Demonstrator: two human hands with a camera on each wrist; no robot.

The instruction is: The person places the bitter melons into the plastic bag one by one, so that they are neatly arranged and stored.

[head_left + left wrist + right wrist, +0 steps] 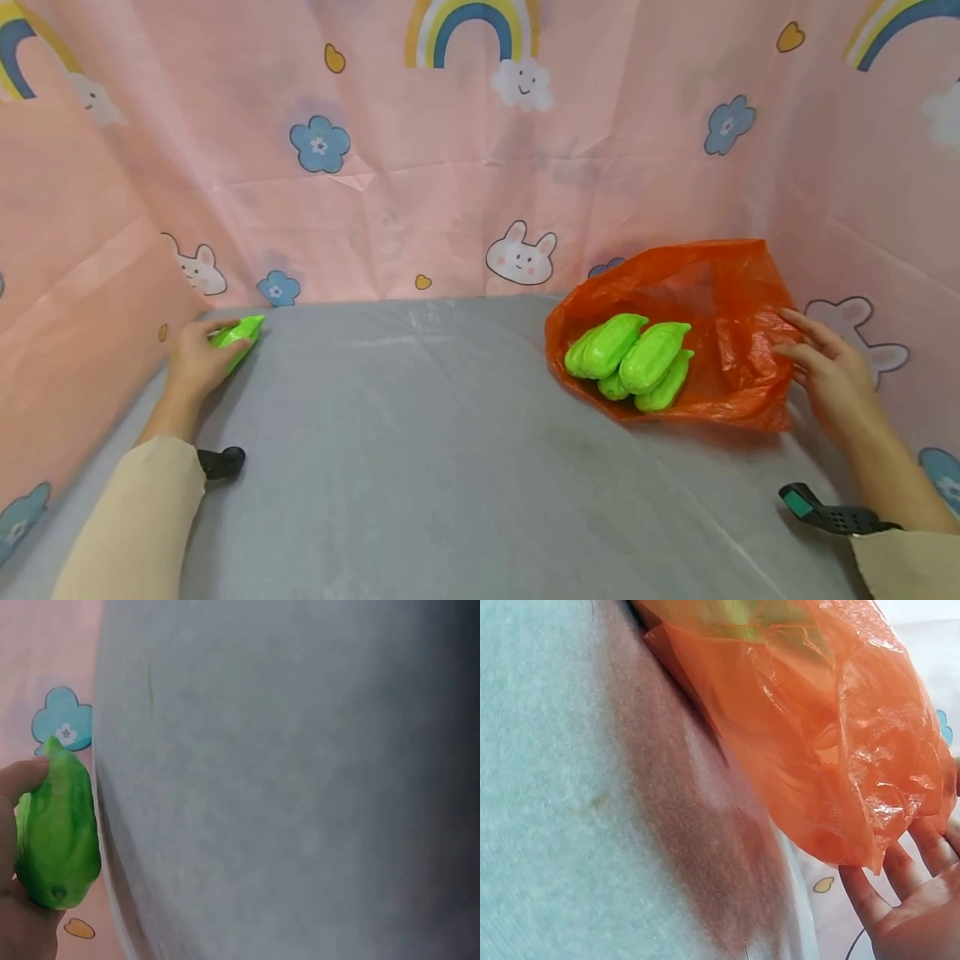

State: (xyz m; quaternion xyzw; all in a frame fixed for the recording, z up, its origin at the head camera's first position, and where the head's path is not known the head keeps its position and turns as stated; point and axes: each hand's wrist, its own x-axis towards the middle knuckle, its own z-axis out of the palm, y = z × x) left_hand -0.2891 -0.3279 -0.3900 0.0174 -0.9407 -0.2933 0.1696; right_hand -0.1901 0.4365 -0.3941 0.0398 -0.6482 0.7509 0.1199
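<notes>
At the far left of the head view, my left hand (197,358) grips a bright green, ridged fruit (238,337) with a pointed tip. The left wrist view shows the same fruit (60,832) held between thumb and fingers, a small round mark at its blunt end. On the right, an orange plastic bag (738,333) lies with its mouth wide and facing left. Several similar green fruits (654,358) are piled inside near that mouth. My right hand (843,387) holds the bag's right end by the film, fingertips partly hidden behind it in the right wrist view.
A grey cloth-like surface (420,467) stretches between the hands. Pink patterned fabric (420,208) rises behind it and along both sides, close to each hand. Black straps with small devices (222,462) sit on both wrists.
</notes>
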